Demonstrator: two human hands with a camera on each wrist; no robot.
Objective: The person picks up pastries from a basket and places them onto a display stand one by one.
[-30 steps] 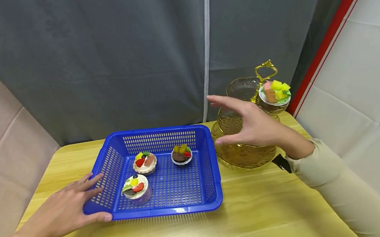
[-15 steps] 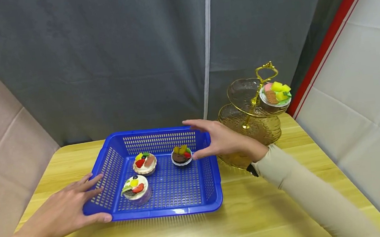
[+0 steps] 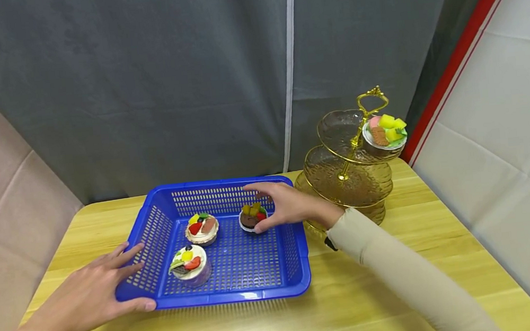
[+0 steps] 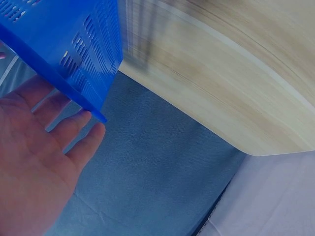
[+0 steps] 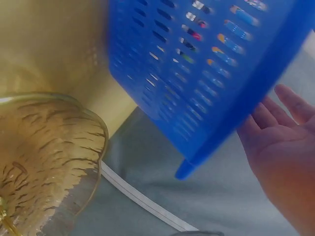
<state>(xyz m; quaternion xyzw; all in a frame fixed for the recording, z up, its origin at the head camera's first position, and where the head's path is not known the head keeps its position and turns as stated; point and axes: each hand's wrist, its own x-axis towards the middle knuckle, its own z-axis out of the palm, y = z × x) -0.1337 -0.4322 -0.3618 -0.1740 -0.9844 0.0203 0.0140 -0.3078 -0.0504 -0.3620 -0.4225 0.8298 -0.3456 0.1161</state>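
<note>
My left hand lies along the left rim of the blue plastic basket, its fingers extended and the thumb at the front corner. In the left wrist view the fingertips touch the basket's rim. My right hand reaches over the basket's right side. Its thumb is at the front edge of a small chocolate cake topped with fruit, and its fingers are spread behind and above it. Two more little cakes stand to the left in the basket: a fruit tart and a cream cake in a clear cup.
A three-tier amber glass stand with a gold handle is right of the basket. One cake with yellow fruit pieces sits on its top tier. The wooden table meets a grey curtain behind.
My right hand has moved left from in front of the glass stand, over the basket's right rim, to the chocolate cake. The left hand has stayed on the basket.
</note>
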